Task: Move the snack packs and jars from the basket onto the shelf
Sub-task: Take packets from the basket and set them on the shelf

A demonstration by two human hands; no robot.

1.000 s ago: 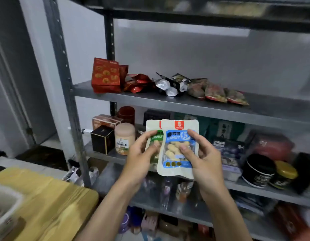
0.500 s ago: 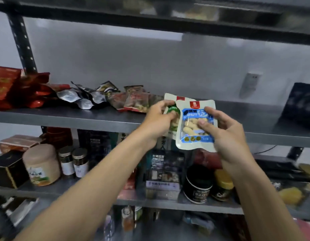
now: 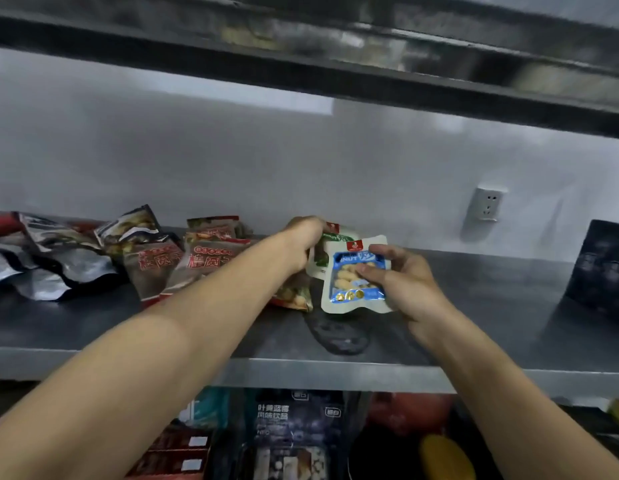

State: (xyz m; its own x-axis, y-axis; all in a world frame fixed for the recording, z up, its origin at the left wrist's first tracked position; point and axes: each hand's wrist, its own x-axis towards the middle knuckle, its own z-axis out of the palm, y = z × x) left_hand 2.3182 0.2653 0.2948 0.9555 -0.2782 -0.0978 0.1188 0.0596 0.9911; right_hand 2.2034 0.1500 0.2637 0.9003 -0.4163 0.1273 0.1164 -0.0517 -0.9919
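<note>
both packs have come up from the shelf's front edge to over the shelf (image 3: 474, 306). right hand (image 3: 401, 282) pinches the blue snack pack (image 3: 355, 275), lettered "nut". left hand (image 3: 303, 242) grips the green snack pack (image 3: 323, 251) behind it, mostly hidden. red-lettered packs (image 3: 204, 261) lie at 9 o'clock, partly behind the left forearm. a blurred dark box (image 3: 602, 268) stands at 3 o'clock.

The blue pack (image 3: 346, 284) is covering much of the green pack (image 3: 322, 256); the frame edge is cropping a dark box (image 3: 602, 271).
</note>
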